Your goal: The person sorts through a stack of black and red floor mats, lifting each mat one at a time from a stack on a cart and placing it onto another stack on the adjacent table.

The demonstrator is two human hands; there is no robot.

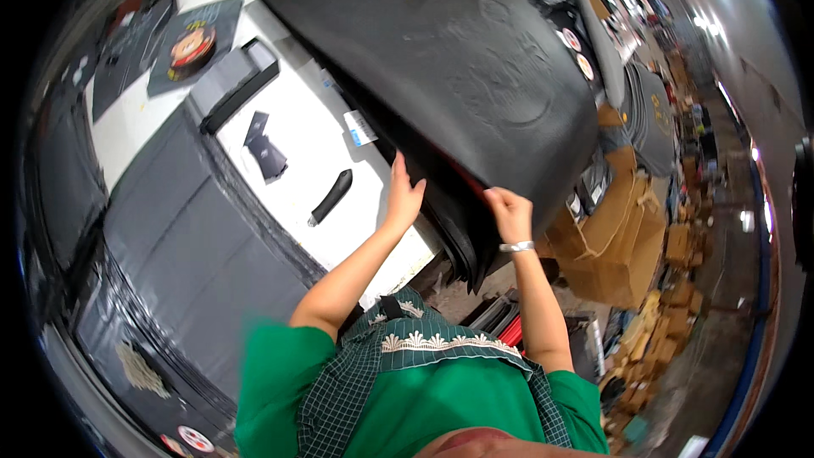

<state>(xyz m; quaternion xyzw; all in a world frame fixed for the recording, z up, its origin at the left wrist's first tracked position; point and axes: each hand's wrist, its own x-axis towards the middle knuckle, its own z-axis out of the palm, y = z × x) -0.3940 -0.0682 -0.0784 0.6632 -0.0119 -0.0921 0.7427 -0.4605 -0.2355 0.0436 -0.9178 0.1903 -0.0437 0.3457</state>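
Lifting stage of a large black mat (441, 59) off the white table (297, 161); both hands met its near edge, the left hand (404, 195) flat and open against the underside, the right hand (510, 214) curled over the edge, apparently pinching it; the mat sloped up and away from the table, long axis running from its near edge toward the far right; next, a firmer two-handed hold seemed needed; a black handle (331, 197) lay on the table left of the left hand.
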